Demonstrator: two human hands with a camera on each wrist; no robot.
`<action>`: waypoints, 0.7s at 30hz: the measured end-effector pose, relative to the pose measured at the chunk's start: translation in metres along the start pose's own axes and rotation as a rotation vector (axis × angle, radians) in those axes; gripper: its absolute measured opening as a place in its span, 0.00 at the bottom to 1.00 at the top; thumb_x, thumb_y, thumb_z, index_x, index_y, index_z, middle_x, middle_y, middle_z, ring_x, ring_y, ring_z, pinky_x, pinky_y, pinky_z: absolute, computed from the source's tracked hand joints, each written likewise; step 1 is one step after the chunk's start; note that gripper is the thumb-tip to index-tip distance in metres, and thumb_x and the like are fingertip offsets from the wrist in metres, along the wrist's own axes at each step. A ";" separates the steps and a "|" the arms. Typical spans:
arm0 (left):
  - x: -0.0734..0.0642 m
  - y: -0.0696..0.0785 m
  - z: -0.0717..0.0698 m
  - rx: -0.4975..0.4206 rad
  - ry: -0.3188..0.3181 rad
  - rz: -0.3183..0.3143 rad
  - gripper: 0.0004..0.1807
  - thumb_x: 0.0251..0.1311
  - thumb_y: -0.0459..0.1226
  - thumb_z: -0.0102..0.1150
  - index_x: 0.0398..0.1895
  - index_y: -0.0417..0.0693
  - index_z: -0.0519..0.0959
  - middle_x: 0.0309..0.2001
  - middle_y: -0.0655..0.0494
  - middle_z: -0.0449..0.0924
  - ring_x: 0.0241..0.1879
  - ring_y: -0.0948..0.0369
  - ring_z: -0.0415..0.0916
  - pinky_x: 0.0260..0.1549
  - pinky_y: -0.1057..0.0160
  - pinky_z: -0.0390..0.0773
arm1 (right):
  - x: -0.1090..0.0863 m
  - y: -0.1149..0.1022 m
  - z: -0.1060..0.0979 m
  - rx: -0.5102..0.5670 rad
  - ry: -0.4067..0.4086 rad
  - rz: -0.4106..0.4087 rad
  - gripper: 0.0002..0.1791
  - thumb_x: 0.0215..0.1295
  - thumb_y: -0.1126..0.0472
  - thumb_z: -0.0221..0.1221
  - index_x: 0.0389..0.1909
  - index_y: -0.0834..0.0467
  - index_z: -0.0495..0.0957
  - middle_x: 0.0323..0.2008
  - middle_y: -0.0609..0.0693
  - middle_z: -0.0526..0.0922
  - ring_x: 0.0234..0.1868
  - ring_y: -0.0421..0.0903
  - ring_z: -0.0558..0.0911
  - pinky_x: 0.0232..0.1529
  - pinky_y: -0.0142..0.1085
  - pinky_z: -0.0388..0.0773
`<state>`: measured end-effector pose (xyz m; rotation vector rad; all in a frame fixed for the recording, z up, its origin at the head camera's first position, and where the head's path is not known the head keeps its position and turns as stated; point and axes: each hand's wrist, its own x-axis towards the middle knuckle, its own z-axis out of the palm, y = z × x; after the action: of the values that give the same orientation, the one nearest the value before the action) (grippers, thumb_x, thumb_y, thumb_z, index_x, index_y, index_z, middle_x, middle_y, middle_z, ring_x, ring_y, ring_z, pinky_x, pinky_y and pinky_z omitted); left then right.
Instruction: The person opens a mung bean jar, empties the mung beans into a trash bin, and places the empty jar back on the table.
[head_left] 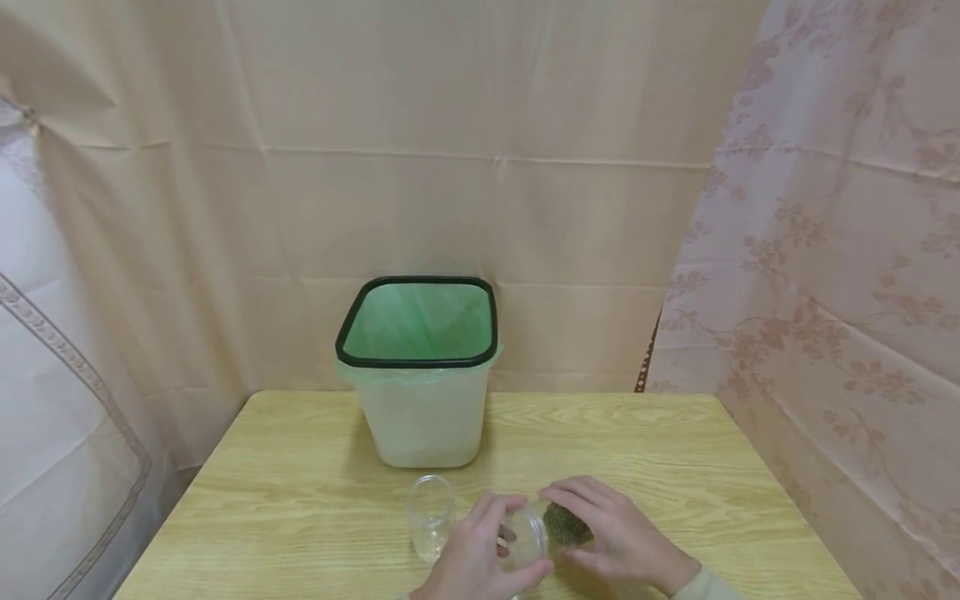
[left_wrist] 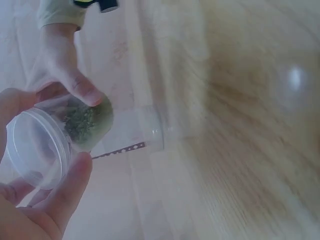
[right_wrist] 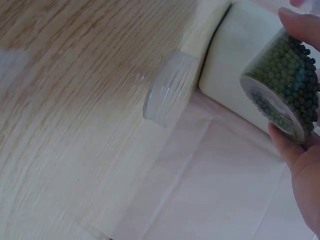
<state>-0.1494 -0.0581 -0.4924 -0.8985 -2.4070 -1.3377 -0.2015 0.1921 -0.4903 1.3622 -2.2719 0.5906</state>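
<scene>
Near the table's front, my left hand (head_left: 487, 554) grips a clear round plastic lid (head_left: 528, 537) by its edge, thumb below and fingers above. Just right of it, my right hand (head_left: 615, 529) holds a tilted clear jar of small green beans (right_wrist: 282, 82), thumb and fingers around its sides. The beans (head_left: 564, 523) show dark green between the fingers. Lid and jar are very close; I cannot tell whether they touch. An empty clear plastic jar (head_left: 431, 504) stands on the table, left of my left hand.
A pale bin (head_left: 427, 421) with a green liner and dark rim (head_left: 416, 363) stands behind the hands on the wood-grain table (head_left: 285, 517). Beige curtains (head_left: 450, 208) hang behind it, with flowered cloth (head_left: 840, 333) at the right.
</scene>
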 end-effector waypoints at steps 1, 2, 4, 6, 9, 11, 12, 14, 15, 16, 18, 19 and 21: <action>0.001 0.000 0.000 0.004 0.000 0.002 0.36 0.60 0.53 0.70 0.62 0.40 0.71 0.51 0.53 0.75 0.38 0.70 0.77 0.29 0.75 0.80 | 0.000 0.000 0.000 -0.003 0.005 -0.004 0.47 0.39 0.60 0.80 0.66 0.56 0.73 0.59 0.47 0.78 0.56 0.48 0.80 0.50 0.47 0.83; 0.001 -0.001 0.000 0.012 0.002 0.013 0.36 0.61 0.53 0.70 0.62 0.40 0.71 0.51 0.52 0.75 0.37 0.70 0.77 0.29 0.76 0.79 | 0.001 0.001 0.000 -0.006 0.010 -0.007 0.47 0.39 0.60 0.80 0.66 0.57 0.73 0.59 0.48 0.78 0.55 0.48 0.80 0.50 0.48 0.83; 0.003 -0.001 0.000 0.036 0.013 0.044 0.35 0.62 0.52 0.69 0.63 0.39 0.71 0.50 0.52 0.76 0.36 0.70 0.77 0.28 0.77 0.78 | 0.001 0.001 0.001 -0.017 0.018 -0.008 0.47 0.39 0.60 0.79 0.66 0.59 0.73 0.58 0.49 0.78 0.54 0.49 0.80 0.49 0.48 0.83; 0.004 -0.002 -0.001 0.058 0.025 0.077 0.35 0.62 0.51 0.69 0.63 0.39 0.71 0.48 0.52 0.76 0.34 0.70 0.77 0.28 0.78 0.78 | 0.002 0.001 0.000 -0.028 0.019 -0.003 0.47 0.39 0.60 0.79 0.67 0.58 0.73 0.59 0.48 0.78 0.55 0.49 0.80 0.50 0.48 0.83; 0.005 -0.003 0.000 0.090 0.041 0.124 0.35 0.62 0.51 0.70 0.62 0.37 0.71 0.45 0.53 0.76 0.31 0.69 0.77 0.27 0.79 0.77 | 0.003 0.002 -0.001 -0.051 0.026 -0.004 0.48 0.37 0.61 0.80 0.67 0.57 0.73 0.59 0.48 0.78 0.55 0.48 0.80 0.51 0.48 0.82; 0.006 -0.004 0.000 0.098 0.056 0.158 0.35 0.61 0.50 0.71 0.62 0.37 0.71 0.42 0.53 0.75 0.30 0.68 0.78 0.27 0.79 0.76 | 0.004 0.003 -0.003 -0.066 0.030 -0.005 0.49 0.35 0.61 0.80 0.66 0.57 0.74 0.58 0.48 0.79 0.55 0.48 0.80 0.51 0.48 0.82; 0.007 -0.005 0.001 0.103 0.066 0.175 0.36 0.60 0.50 0.71 0.63 0.37 0.71 0.41 0.53 0.75 0.29 0.67 0.78 0.27 0.80 0.76 | 0.005 0.003 -0.004 -0.076 0.033 -0.005 0.49 0.34 0.62 0.80 0.66 0.56 0.74 0.58 0.47 0.79 0.55 0.48 0.80 0.52 0.48 0.82; 0.008 -0.006 0.001 0.107 0.086 0.204 0.36 0.60 0.49 0.72 0.63 0.37 0.71 0.41 0.53 0.74 0.30 0.67 0.78 0.28 0.81 0.75 | 0.006 0.004 -0.005 -0.087 0.039 -0.008 0.50 0.32 0.62 0.81 0.65 0.56 0.75 0.58 0.48 0.79 0.55 0.48 0.80 0.52 0.47 0.82; 0.009 -0.007 0.001 0.108 0.094 0.215 0.36 0.60 0.49 0.72 0.64 0.38 0.70 0.40 0.53 0.74 0.31 0.67 0.77 0.28 0.81 0.75 | 0.007 0.004 -0.006 -0.091 0.039 -0.007 0.50 0.32 0.62 0.81 0.65 0.56 0.75 0.58 0.47 0.79 0.55 0.48 0.80 0.52 0.47 0.82; 0.009 -0.007 0.001 0.112 0.101 0.225 0.36 0.60 0.49 0.72 0.64 0.38 0.70 0.40 0.53 0.74 0.31 0.67 0.77 0.29 0.82 0.75 | 0.008 0.004 -0.006 -0.093 0.041 -0.008 0.50 0.32 0.62 0.81 0.65 0.56 0.75 0.58 0.47 0.79 0.55 0.47 0.80 0.51 0.46 0.82; 0.011 -0.007 0.000 0.138 0.109 0.245 0.36 0.61 0.49 0.71 0.64 0.38 0.69 0.40 0.54 0.73 0.31 0.68 0.75 0.28 0.82 0.73 | 0.010 0.004 -0.006 -0.099 0.044 -0.007 0.49 0.33 0.62 0.81 0.65 0.55 0.75 0.58 0.47 0.79 0.55 0.47 0.80 0.51 0.45 0.82; 0.012 -0.006 -0.001 0.150 0.109 0.248 0.36 0.61 0.49 0.70 0.65 0.38 0.69 0.40 0.55 0.74 0.31 0.69 0.75 0.29 0.83 0.73 | 0.011 0.005 -0.007 -0.098 0.049 -0.010 0.49 0.33 0.61 0.81 0.65 0.55 0.75 0.58 0.47 0.79 0.55 0.47 0.80 0.51 0.44 0.82; 0.014 -0.005 -0.003 0.187 0.111 0.256 0.36 0.63 0.50 0.68 0.65 0.37 0.69 0.41 0.55 0.75 0.31 0.70 0.75 0.29 0.83 0.73 | 0.013 0.005 -0.007 -0.093 0.065 -0.013 0.49 0.33 0.61 0.80 0.65 0.56 0.75 0.58 0.47 0.79 0.55 0.47 0.80 0.51 0.44 0.82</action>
<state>-0.1640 -0.0570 -0.4874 -1.0107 -2.2010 -1.0233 -0.2106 0.1891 -0.4779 1.2934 -2.2085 0.5105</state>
